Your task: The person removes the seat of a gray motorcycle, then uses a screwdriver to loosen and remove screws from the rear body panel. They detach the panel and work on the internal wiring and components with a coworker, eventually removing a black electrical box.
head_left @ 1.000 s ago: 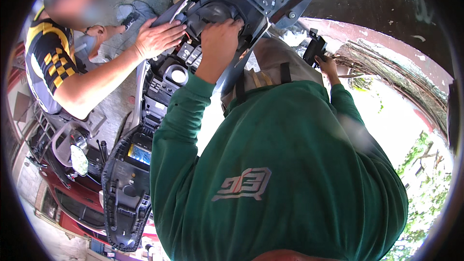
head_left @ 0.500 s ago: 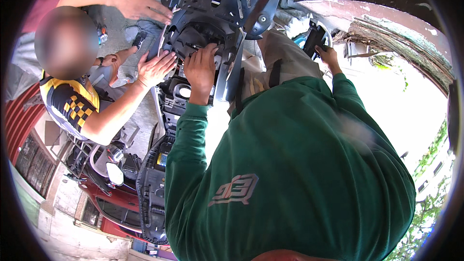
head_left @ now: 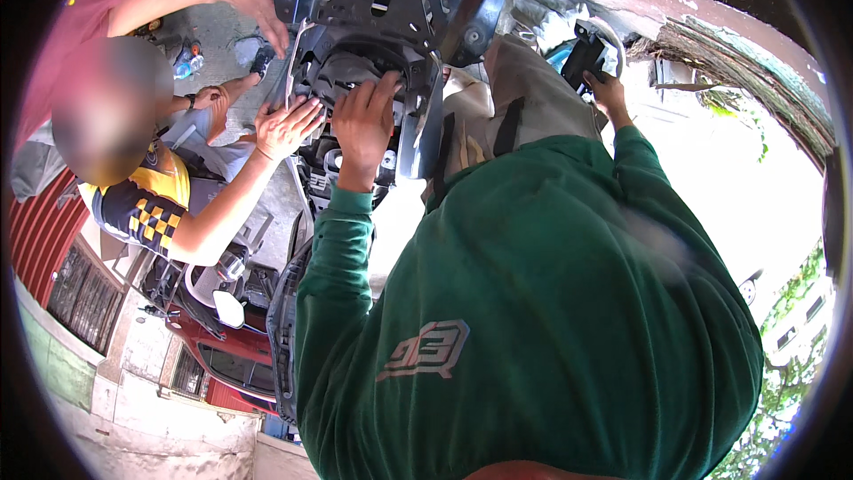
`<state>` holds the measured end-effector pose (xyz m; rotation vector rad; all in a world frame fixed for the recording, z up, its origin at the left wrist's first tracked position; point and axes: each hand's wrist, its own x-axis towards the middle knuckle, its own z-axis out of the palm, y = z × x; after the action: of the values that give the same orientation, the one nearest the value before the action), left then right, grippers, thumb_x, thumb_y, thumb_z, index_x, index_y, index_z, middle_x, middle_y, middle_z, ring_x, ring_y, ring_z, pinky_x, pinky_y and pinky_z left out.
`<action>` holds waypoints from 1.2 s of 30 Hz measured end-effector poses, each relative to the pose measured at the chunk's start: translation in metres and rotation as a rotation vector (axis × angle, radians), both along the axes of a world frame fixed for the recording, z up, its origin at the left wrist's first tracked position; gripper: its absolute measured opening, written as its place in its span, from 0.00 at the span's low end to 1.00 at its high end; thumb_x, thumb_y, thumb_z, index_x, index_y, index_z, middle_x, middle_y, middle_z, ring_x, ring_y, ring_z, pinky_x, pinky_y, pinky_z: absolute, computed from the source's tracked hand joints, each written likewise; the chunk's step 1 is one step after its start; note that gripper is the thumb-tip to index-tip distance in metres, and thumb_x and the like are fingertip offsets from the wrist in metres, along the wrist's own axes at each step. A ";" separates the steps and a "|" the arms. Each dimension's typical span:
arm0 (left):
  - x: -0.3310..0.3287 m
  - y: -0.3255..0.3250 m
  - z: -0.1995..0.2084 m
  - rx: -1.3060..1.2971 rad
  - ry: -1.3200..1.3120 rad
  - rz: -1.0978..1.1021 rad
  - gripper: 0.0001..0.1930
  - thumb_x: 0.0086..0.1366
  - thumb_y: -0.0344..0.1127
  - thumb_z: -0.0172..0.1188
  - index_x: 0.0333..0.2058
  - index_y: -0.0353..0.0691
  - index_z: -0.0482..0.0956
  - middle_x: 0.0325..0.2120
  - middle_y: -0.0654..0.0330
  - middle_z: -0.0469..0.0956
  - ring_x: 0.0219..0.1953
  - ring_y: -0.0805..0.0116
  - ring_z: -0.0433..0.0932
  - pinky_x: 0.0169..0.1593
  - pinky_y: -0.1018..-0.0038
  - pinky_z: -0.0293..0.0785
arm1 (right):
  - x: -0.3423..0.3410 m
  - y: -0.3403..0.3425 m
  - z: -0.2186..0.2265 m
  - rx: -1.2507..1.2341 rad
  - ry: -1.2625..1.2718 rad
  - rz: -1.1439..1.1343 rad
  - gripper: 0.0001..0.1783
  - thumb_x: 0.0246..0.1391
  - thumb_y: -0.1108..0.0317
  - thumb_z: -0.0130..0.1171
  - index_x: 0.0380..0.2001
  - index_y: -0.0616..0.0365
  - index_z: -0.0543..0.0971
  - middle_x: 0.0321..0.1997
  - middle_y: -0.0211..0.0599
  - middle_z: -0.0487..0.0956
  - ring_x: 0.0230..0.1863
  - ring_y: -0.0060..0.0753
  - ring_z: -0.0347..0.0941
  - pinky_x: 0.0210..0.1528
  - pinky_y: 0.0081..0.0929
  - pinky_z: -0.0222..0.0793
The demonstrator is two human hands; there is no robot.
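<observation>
Two hands spread across a stripped scooter body — no tool in sight.

Dark scooter frame (head_left: 373,9) tipped up at top centre; left hand (head_left: 362,120) pressed open-fingered on its round black housing (head_left: 351,67), right hand (head_left: 609,93) closed round a black bracket (head_left: 586,55) well apart. Best kept steady with flat palm pressure, clear of sharp panel edges. Crowded leftward — co-worker's hand (head_left: 284,129) just beside; open room only rightward.
</observation>
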<state>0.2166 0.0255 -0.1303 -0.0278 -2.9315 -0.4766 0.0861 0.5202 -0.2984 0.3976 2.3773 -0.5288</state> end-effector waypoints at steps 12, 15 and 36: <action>-0.026 -0.010 0.025 0.013 -0.166 -0.133 0.11 0.64 0.33 0.61 0.45 0.48 0.83 0.31 0.64 0.77 0.32 0.61 0.80 0.35 0.63 0.72 | -0.002 0.000 -0.002 -0.031 0.067 0.006 0.33 0.54 0.40 0.67 0.45 0.63 0.86 0.37 0.49 0.87 0.38 0.41 0.84 0.44 0.37 0.76; -0.034 -0.009 0.029 0.083 -0.222 -0.113 0.08 0.64 0.33 0.61 0.42 0.45 0.84 0.32 0.63 0.79 0.32 0.59 0.81 0.35 0.63 0.73 | 0.001 0.004 -0.007 -0.016 0.059 0.003 0.34 0.54 0.40 0.67 0.46 0.63 0.85 0.39 0.51 0.87 0.41 0.43 0.84 0.47 0.38 0.76; -0.018 0.019 0.002 0.022 0.047 0.253 0.09 0.61 0.44 0.68 0.38 0.53 0.87 0.28 0.64 0.79 0.29 0.58 0.79 0.34 0.63 0.72 | -0.017 0.001 -0.007 0.105 0.005 0.132 0.41 0.53 0.30 0.61 0.54 0.56 0.84 0.48 0.53 0.85 0.51 0.50 0.82 0.55 0.40 0.75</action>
<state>0.1984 0.0443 -0.1283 0.3262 -2.8283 -0.4598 0.0691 0.5208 -0.3053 0.2829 2.4228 -0.3460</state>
